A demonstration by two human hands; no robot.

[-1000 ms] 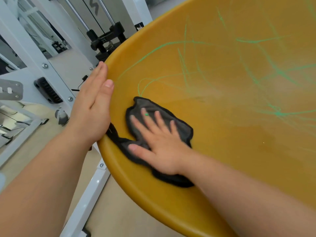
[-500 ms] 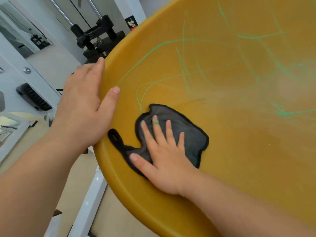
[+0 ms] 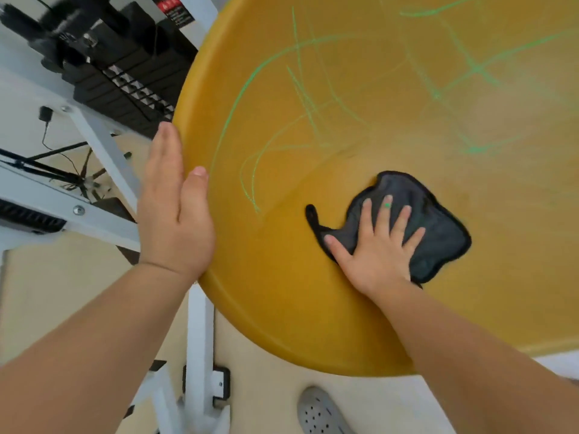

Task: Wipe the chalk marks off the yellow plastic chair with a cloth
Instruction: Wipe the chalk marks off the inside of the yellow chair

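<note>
Now, right hand (image 3: 379,255) on cloth (image 3: 438,233), yellow chair (image 3: 282,292)

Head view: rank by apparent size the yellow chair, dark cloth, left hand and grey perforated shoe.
1. yellow chair.
2. left hand and dark cloth look alike; the hand is nearer, the cloth partly covered, so unranked.
3. grey perforated shoe, cut off by the frame.
</note>
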